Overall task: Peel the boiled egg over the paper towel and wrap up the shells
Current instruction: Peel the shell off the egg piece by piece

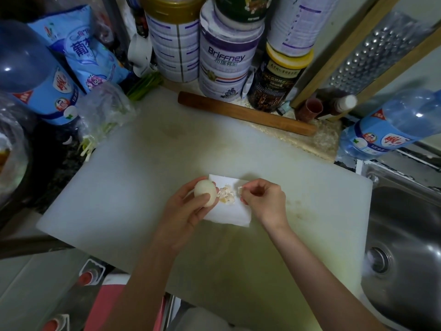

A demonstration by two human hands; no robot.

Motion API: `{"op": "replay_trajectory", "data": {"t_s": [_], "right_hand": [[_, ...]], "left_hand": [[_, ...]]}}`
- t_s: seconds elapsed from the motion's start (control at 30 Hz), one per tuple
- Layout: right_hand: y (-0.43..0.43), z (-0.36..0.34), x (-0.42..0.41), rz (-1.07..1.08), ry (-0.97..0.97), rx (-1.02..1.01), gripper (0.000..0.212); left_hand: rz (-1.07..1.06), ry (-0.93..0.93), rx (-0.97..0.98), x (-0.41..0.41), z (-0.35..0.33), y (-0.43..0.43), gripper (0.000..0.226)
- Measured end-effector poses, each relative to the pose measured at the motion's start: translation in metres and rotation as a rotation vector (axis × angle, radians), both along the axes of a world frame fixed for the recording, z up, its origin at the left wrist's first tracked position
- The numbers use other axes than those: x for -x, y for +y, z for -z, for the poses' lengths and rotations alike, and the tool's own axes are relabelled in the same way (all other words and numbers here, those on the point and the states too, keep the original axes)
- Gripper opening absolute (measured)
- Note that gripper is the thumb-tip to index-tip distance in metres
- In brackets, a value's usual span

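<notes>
While the left hand [188, 209] grips the egg [204, 192] and the right hand [263, 199] pinches a shell bit [240, 190], drop it onto the towel [229, 215] beside the shells [226, 193].

Pale cream egg [204, 192]; white paper towel [229, 215]; brown rolling pin [245, 113]

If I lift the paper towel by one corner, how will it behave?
The paper towel looks thin and folded, so it would probably sag. The loose shells piled on it would likely slide off; they look light and brittle.
</notes>
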State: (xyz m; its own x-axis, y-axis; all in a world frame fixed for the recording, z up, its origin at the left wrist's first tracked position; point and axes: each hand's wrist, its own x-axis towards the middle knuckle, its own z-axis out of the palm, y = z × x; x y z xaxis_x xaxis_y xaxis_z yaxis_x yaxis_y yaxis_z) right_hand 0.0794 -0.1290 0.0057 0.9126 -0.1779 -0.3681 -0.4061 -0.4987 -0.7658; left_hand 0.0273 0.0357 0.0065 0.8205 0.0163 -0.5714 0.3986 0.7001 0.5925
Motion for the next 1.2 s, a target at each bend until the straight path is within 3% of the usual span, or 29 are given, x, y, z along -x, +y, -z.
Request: {"op": "replay_trajectory", "data": {"t_s": [0.1,0.23,0.37,0.53,0.77,0.97,1.2], "right_hand": [[0.006,0.004,0.001,-0.023,-0.017,0.012,0.012],[0.009,0.001,0.002,-0.143,-0.026,0.016,0.016],[0.007,-0.015,0.003,-0.140,-0.156,0.085,0.008],[0.016,-0.039,0.008,-0.186,-0.080,-0.097,0.011],[0.026,-0.043,0.013,-0.157,-0.125,-0.045,0.005],[0.029,-0.044,0.018,-0.232,-0.223,0.089,0.012],[0.035,-0.043,0.017,-0.381,-0.344,0.413,0.020]], "left_hand": [[0.021,-0.014,-0.064,0.000,0.001,-0.002,0.044],[0.135,-0.018,-0.424,-0.004,0.000,-0.006,0.049],[0.148,-0.090,-0.632,-0.007,-0.001,-0.011,0.050],[0.179,-0.166,-0.990,-0.007,-0.004,-0.018,0.044],[0.204,-0.316,-1.407,-0.010,-0.011,-0.026,0.038],[0.244,-0.351,-1.560,-0.011,-0.012,-0.027,0.036],[0.274,-0.346,-1.621,-0.012,-0.012,-0.026,0.034]]}}
